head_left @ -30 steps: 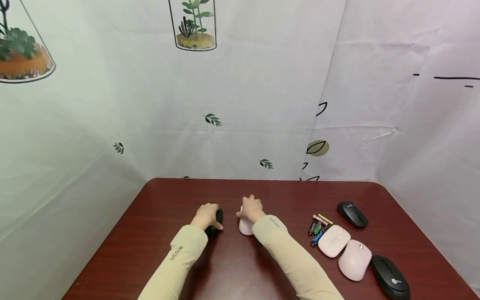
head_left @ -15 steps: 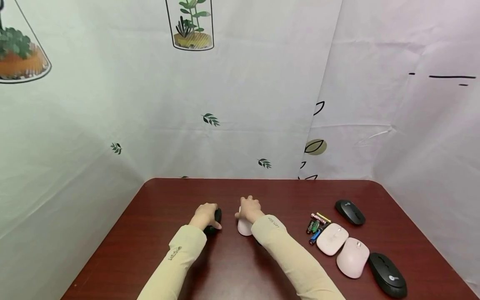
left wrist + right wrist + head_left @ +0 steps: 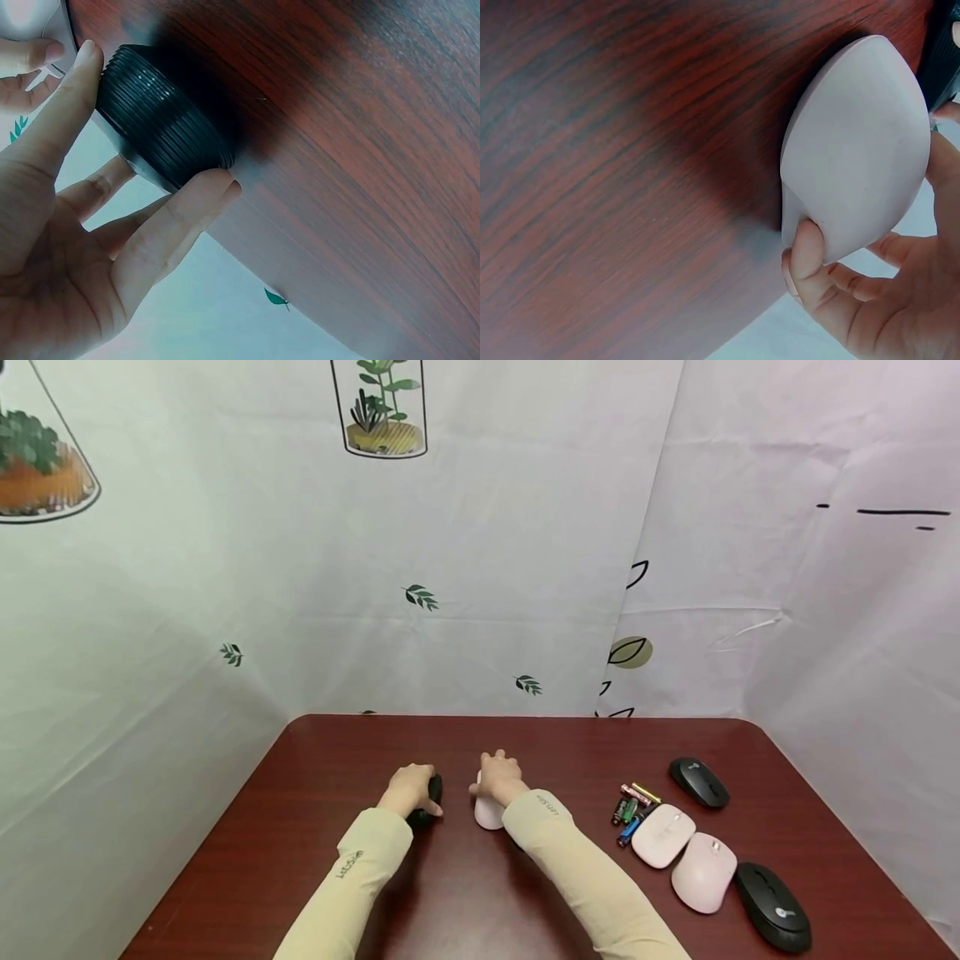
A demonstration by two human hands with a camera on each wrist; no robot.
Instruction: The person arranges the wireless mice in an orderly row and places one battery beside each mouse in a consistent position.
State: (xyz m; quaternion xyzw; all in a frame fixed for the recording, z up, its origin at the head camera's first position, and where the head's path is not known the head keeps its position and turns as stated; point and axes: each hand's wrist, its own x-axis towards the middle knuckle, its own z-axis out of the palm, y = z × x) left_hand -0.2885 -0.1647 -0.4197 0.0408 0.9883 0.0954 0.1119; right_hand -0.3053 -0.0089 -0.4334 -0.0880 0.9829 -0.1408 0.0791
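My left hand (image 3: 408, 788) grips a black computer mouse (image 3: 421, 819) near the middle of the table. In the left wrist view, thumb and fingers hold the two ends of the black mouse (image 3: 161, 112), whose facing side is finely ribbed. A short gap to the right, my right hand (image 3: 502, 776) holds a pale pinkish-white computer mouse (image 3: 489, 815) from above. Fingertips clasp the edges of that pale mouse (image 3: 859, 142) in the right wrist view, and its smooth rounded back faces the camera. Both mice are close to the tabletop; their undersides are hidden.
On the right of the dark red wooden table (image 3: 300, 860) lie a black mouse (image 3: 699, 782), a white mouse (image 3: 663, 835), a pale pink mouse (image 3: 704, 872) and another black mouse (image 3: 773, 907). Several small batteries (image 3: 634, 811) are bunched beside the white mouse. A printed white cloth (image 3: 450, 527) hangs behind.
Both hands keep the same hold on the two mice. Only the head view has shifted slightly, so the whole scene sits a little further left and up.
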